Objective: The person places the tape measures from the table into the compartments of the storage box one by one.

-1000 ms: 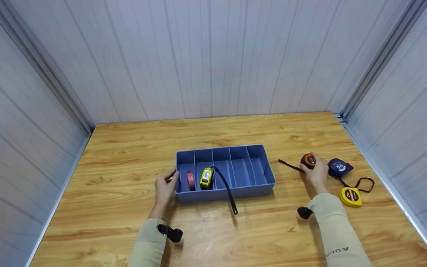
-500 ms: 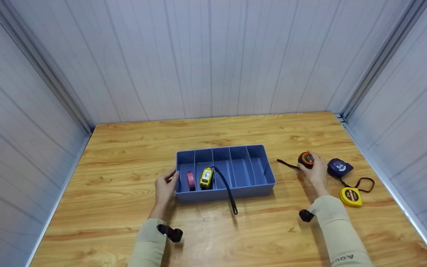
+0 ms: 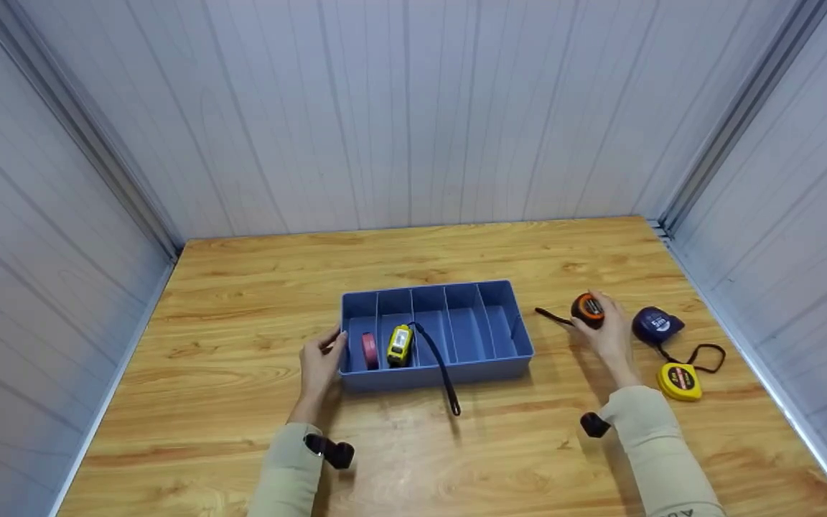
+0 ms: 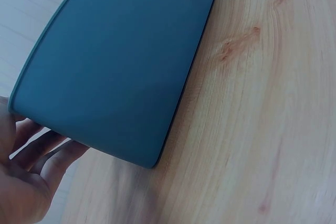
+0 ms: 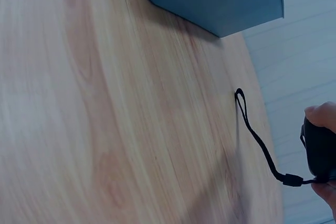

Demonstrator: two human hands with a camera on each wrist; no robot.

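Observation:
My right hand [image 3: 609,337] grips an orange-and-black tape measure [image 3: 587,310], its black wrist strap [image 5: 262,145] trailing to the left. In the right wrist view, thumb and fingers pinch the tape measure's black case [image 5: 319,148] at the frame's edge. My left hand [image 3: 320,362] holds the left end of a blue divided tray [image 3: 435,373], thumb at the rim. The left wrist view shows its fingers [image 4: 58,161] against the tray's end wall. Inside the tray, a pink round item [image 3: 370,350] stands in the leftmost compartment, and a yellow-and-black tape measure [image 3: 400,345] sits in the second.
A dark blue tape measure [image 3: 656,325] and a yellow tape measure [image 3: 680,381] with a black strap lie right of my right hand. From the tray, a black strap [image 3: 444,373] hangs over the front wall. Panel walls [image 3: 413,115] enclose the wooden table [image 3: 227,416].
My right hand has moved slightly left with the orange-and-black tape measure, away from the dark blue one. The left hand and the tray have stayed in place.

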